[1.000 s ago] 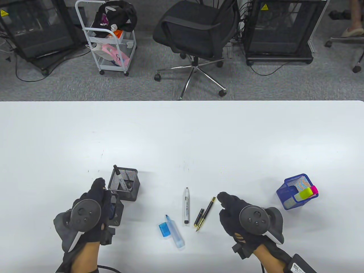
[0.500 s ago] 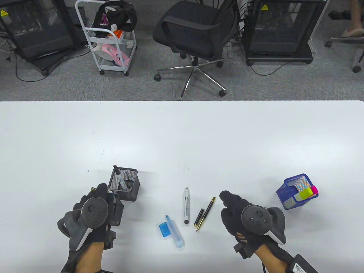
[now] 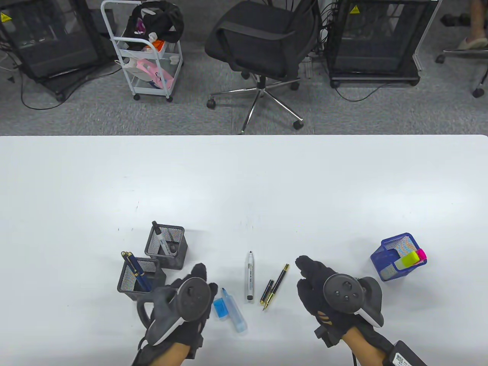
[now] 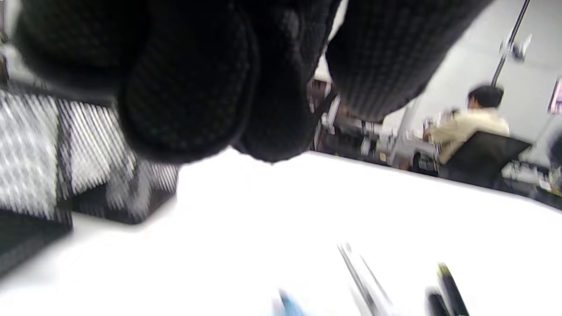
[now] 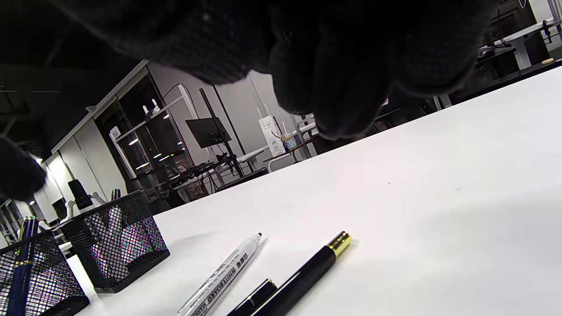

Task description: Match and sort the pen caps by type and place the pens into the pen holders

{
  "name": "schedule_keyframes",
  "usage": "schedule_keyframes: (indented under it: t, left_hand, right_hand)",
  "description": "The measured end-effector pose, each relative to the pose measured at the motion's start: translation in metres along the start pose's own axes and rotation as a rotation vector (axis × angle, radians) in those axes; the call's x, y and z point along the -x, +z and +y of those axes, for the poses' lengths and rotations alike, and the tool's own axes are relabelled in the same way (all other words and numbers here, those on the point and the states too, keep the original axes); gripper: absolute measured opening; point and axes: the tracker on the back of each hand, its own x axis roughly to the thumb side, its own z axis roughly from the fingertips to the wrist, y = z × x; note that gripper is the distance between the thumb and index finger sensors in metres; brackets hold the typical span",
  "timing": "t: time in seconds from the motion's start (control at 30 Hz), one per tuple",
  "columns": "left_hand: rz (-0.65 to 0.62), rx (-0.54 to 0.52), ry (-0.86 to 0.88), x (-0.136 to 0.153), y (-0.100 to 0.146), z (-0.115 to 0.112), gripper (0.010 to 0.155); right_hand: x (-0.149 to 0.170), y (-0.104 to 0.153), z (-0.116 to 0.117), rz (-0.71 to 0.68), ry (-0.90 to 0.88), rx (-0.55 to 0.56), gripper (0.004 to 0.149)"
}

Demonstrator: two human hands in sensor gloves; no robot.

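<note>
Left hand (image 3: 187, 301) hovered beside blue cap (image 3: 220, 307) and uncapped highlighter (image 3: 235, 310) on desk (image 3: 244, 183); grip loose, empty. Right hand (image 3: 324, 289) relaxed, empty. Risks: knocking cap away, mismatching black-gold pen (image 3: 276, 286) cap (image 3: 267, 291).

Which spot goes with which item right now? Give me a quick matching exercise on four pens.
Things:
1. white whiteboard marker with black ends
2. black pen with gold trim
3. dark blue pen with gold clip
4. yellow highlighter

Places:
A. in the blue mesh holder
B. on the table, right of the marker
C. in the nearer black mesh holder
D. on the table, right of the blue highlighter

Pairs: 1-D, 2-B, 3-C, 4-A
</note>
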Motion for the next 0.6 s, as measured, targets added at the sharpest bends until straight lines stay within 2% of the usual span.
schedule_keyframes:
  t: [0.07,0.17,0.33,0.6]
  left_hand:
    - [-0.011,0.079,-0.020,-0.013,-0.002,-0.017,0.065]
    - [-0.021,0.107,-0.118,-0.031,-0.001,-0.034,0.068]
    - [-0.049,0.082,-0.322,-0.053,0.001,-0.061,0.070]
    - [-0.086,0.014,-0.474,-0.069,0.001,-0.087,0.072]
  right_hand:
    - [0.000,0.000,0.000,0.001,-0.001,-0.003,0.056]
    - [-0.001,0.000,0.000,-0.001,0.005,-0.007,0.055]
    - [-0.001,0.000,0.000,-0.004,0.009,-0.013,0.056]
    - [-0.002,0.000,-0.001,-0.014,0.017,-0.010,0.056]
